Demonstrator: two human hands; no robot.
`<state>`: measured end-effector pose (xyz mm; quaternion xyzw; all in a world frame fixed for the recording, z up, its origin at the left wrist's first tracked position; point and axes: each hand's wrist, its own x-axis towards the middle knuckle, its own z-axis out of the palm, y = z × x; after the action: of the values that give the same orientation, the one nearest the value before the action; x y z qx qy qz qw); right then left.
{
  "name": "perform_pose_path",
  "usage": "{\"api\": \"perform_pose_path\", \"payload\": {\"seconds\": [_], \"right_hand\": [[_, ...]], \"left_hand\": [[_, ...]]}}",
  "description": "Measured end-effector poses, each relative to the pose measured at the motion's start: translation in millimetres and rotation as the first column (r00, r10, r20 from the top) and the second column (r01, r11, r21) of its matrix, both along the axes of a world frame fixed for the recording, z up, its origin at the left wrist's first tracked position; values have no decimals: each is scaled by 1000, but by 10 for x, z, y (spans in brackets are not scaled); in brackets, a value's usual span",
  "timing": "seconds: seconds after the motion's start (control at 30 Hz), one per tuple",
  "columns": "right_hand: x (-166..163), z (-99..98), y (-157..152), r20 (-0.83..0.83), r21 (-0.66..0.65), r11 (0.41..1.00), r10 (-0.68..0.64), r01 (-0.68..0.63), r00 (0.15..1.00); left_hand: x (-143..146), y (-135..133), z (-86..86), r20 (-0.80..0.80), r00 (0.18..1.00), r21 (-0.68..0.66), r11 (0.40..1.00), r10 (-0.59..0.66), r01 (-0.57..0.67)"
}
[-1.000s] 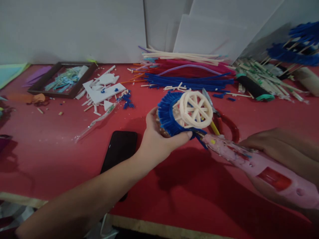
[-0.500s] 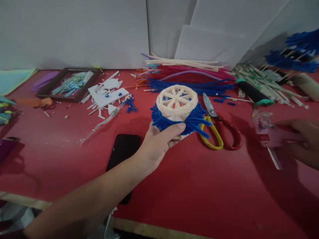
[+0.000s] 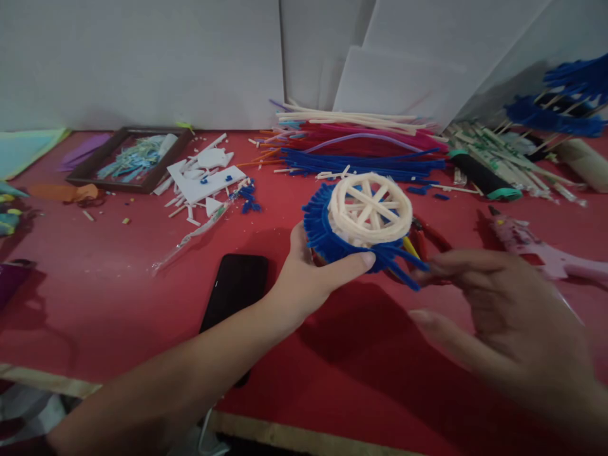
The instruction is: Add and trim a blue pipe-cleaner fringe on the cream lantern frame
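My left hand (image 3: 308, 278) grips a round craft piece (image 3: 363, 221) above the red table: a cream spoked wheel on top with a fringe of blue pipe cleaners round it. My right hand (image 3: 494, 310) is empty, fingers spread, its fingertips close to the loose blue fringe ends on the piece's right side. A pink glue gun (image 3: 541, 250) lies on the table to the right, apart from my hand. Scissors with yellow and red handles (image 3: 418, 244) are mostly hidden behind the craft piece.
A black phone (image 3: 235, 288) lies under my left forearm. Pipe cleaners (image 3: 361, 142) are piled at the back, foam scraps (image 3: 202, 174) and a framed picture (image 3: 130, 158) at back left, a black roll (image 3: 479, 174) and sticks at right. White boards lean on the wall.
My right hand has put the glue gun down on the table at the right and come back empty to the fringe. My left hand tilted the craft piece and moved it right.
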<state>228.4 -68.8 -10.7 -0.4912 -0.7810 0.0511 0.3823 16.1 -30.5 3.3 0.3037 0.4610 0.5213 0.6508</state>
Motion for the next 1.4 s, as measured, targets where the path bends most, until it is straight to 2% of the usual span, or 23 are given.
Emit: {"api": "perform_pose_path", "payload": {"seconds": [0.1, 0.2, 0.3, 0.37, 0.43, 0.6, 0.67, 0.8, 0.97, 1.1, 1.2, 1.4], "right_hand": [[-246, -3, -35, -27, 67, 998, -19, 21, 999], [-325, 51, 7, -131, 68, 997, -29, 38, 991], [-353, 139, 65, -266, -10, 999, -44, 43, 963], [-345, 186, 98, -299, -75, 996, -60, 39, 952], [-313, 219, 129, -258, -87, 996, -54, 32, 965], [-229, 310, 218, 42, 17, 999, 27, -28, 999], [-231, 344, 239, 102, 47, 998, 38, -43, 994], [-253, 369, 245, 126, 79, 996, 31, -41, 991], [-210, 393, 274, 191, 131, 982, 112, -138, 975], [-167, 437, 314, 266, 146, 962, 184, -229, 946], [-151, 485, 312, 274, 119, 965, 196, -235, 942], [-153, 574, 266, 311, 141, 940, 256, -311, 915]], "left_hand": [[3, -5, 10, -15, 1000, 5, 1000, -16, 16], [1, -8, 26, -16, 999, 10, 1000, -29, 29], [-3, -6, 34, -9, 999, 21, 999, -38, 38], [-5, -3, 32, 3, 999, 26, 999, -37, 37], [-6, 1, 28, 3, 999, 22, 999, -34, 34], [-5, 5, 36, 10, 998, 18, 998, -57, 57], [-8, 6, 40, 14, 998, 16, 998, -63, 63], [-12, 10, 25, 30, 997, -4, 998, -70, 70], [-15, 15, -20, 47, 995, -69, 993, -92, 96], [-49, 27, 5, 155, 966, -38, 976, -205, 214], [-78, 40, 38, 222, 928, -68, 944, -301, 323], [-57, 46, 43, 246, 905, -1, 934, -347, 358]]}}
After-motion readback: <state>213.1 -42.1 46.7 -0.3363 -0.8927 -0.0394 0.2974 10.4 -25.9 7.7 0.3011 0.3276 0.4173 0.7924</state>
